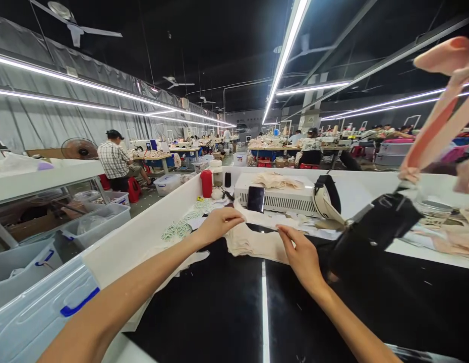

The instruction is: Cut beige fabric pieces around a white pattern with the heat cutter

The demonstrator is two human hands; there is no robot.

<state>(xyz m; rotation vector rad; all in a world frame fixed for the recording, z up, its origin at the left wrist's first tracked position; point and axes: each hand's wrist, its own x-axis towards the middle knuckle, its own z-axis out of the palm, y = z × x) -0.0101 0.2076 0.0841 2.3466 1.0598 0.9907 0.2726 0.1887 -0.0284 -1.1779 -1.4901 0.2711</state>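
Over glossy tabletop [219, 307] | left hand [218, 224], right hand [302, 256] | at layered fabric [253, 243], seemingly

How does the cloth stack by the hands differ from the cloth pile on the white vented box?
The cloth stack lies low, over the black tabletop; the cloth pile sits up on the white vented box. The stack is close to both hands, while the pile is beyond them. The stack shows a curved edge; the pile looks more ragged. Both are pale and layered.
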